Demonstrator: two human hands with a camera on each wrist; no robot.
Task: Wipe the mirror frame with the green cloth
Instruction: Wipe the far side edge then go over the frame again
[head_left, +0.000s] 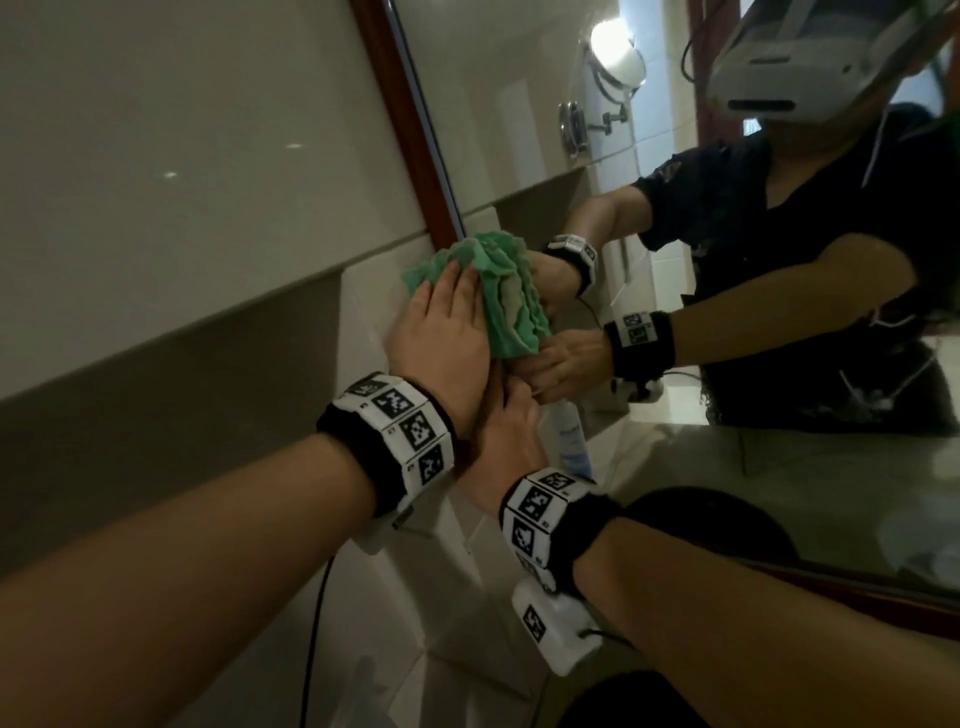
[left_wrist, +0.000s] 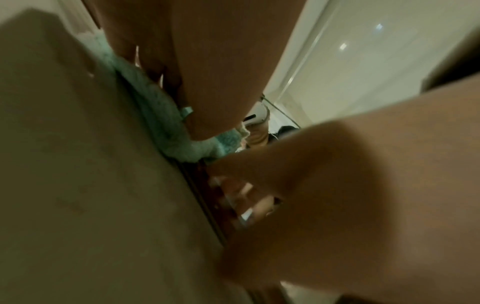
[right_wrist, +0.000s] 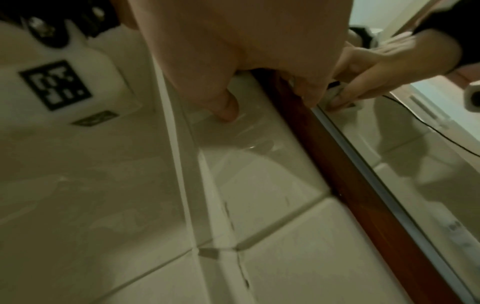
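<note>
The brown wooden mirror frame (head_left: 410, 130) runs down the tiled wall. The crumpled green cloth (head_left: 439, 260) lies over the frame, and the glass doubles it beside the frame. My left hand (head_left: 447, 306) presses flat on the cloth with straight fingers. The left wrist view shows the cloth (left_wrist: 161, 115) under that palm. My right hand (head_left: 506, 415) sits just below, partly under the left wrist. In the right wrist view its fingertips (right_wrist: 309, 98) rest on the frame (right_wrist: 337, 164) and its thumb (right_wrist: 228, 111) touches the tile. It holds nothing I can see.
The mirror glass (head_left: 519, 104) reflects me, my arms and a wall lamp. A white tube (head_left: 569, 441) stands close to my right hand. Pale glossy tiles (head_left: 182, 156) cover the wall left of the frame. The frame's bottom rail (head_left: 857, 587) runs off to the right.
</note>
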